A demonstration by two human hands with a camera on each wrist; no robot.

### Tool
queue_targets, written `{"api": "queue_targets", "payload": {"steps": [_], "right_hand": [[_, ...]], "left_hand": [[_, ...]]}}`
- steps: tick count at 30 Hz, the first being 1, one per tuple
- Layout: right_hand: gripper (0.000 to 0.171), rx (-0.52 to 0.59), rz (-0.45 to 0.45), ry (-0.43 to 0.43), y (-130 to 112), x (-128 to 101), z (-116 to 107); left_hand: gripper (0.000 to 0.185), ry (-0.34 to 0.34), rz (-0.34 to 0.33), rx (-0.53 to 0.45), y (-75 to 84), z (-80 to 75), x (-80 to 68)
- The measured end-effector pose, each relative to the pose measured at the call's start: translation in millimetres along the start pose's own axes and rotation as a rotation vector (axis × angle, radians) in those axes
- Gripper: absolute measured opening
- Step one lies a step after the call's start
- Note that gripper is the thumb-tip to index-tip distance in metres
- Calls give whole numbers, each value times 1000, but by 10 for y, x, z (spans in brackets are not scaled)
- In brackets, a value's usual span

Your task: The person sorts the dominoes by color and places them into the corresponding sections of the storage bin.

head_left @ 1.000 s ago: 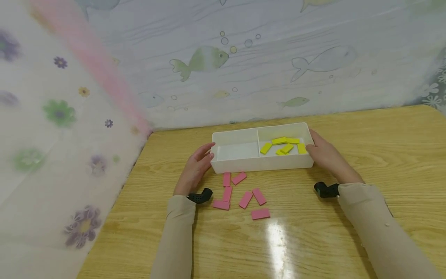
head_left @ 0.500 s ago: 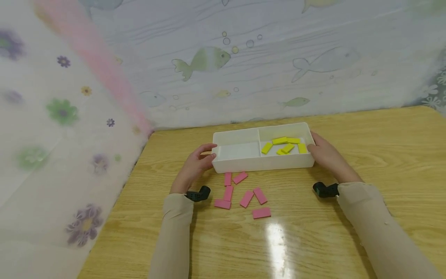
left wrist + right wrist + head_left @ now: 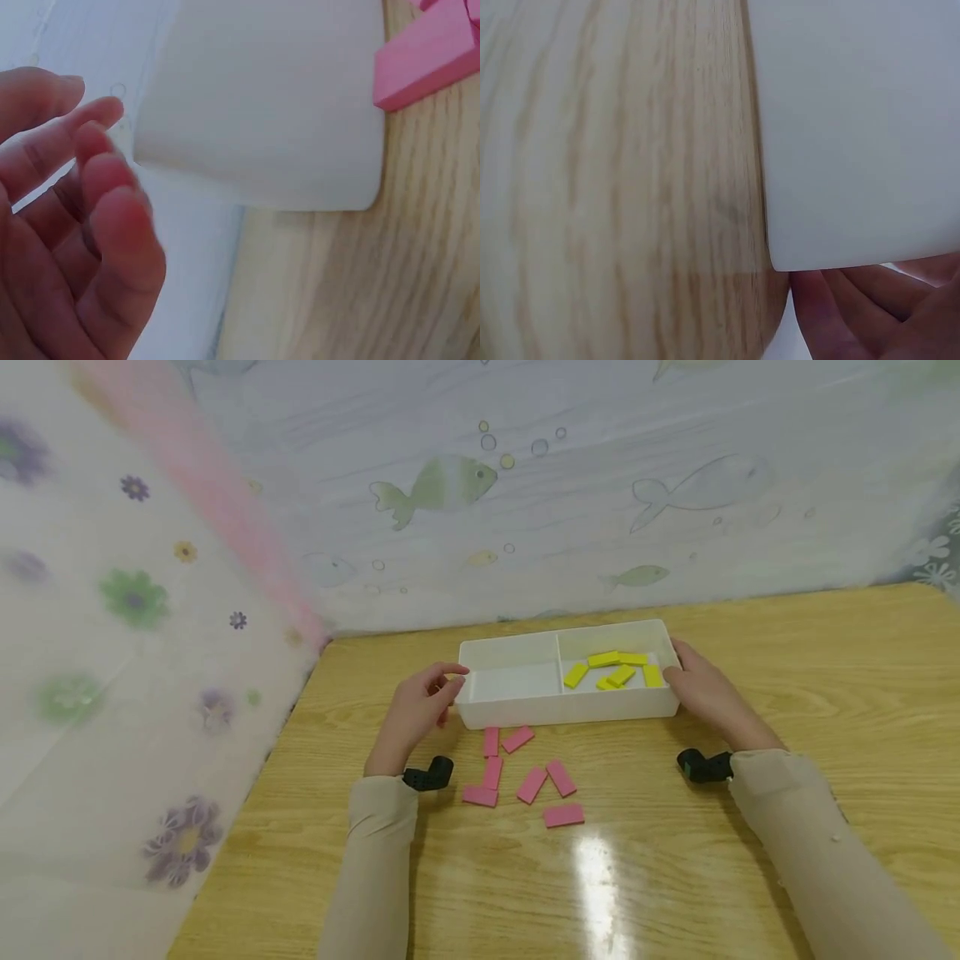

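A long white two-compartment tray (image 3: 570, 708) stands on the table, a divider across its middle. Several yellow blocks (image 3: 604, 658), flat and domino-like, lie in the right compartment; the left one holds nothing. My right hand (image 3: 708, 697) grips the tray's right end, its thumb at the rim and its fingers along the outer wall. Beside the left end is my left hand (image 3: 416, 710), its fingers loosely bent and holding nothing. In the left wrist view a gap shows between the left fingertips (image 3: 124, 232) and the tray wall (image 3: 262, 105). Several matching pink blocks (image 3: 532, 785) lie scattered before the tray.
The wooden table (image 3: 675, 877) runs back to a wall covering (image 3: 555, 527) printed with fish. A flowered covering (image 3: 97, 693) borders the table's left side. Black wrist cameras (image 3: 431, 774) sit by both sleeves.
My left hand has let go of the tray's left end, its fingers coming away from the wall. My right hand keeps its grip, and the blocks stay where they were.
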State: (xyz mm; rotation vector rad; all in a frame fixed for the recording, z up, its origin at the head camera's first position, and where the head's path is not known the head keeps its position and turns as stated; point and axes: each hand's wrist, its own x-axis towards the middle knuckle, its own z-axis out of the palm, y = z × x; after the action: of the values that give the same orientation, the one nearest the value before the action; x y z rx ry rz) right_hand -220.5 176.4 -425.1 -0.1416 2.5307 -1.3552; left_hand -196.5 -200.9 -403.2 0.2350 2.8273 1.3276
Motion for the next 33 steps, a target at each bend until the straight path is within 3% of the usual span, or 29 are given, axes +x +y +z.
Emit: {"api": "queue_targets", "payload": {"steps": [7,10,14,21,24,30,33], "right_hand": [[59,9,7,-8,-40,-10,-26],[59,1,9,-9,-42,1,-20],[59,-11,17,-19,-26,5,-6],[58,-5,2,-8,-24,-4,-16],[58,-6,5,-10,-32,-2,-8],[58,-12,8,-7,-28,14,-2],[58,-12,6,-6,-20,14,-3]], "left_hand": [[34,-123,1,-254,236,-86,-59],[34,-142,5,-300,337,-125,-104],[29,-212,55,-209,450,-81,-183],[30,-326,116,72,606,148,-323],[28,-372,149,125,657,231,-367],[27,-460,277,223,778,428,-421],[31,-522,286,259,835,536,-463]]}}
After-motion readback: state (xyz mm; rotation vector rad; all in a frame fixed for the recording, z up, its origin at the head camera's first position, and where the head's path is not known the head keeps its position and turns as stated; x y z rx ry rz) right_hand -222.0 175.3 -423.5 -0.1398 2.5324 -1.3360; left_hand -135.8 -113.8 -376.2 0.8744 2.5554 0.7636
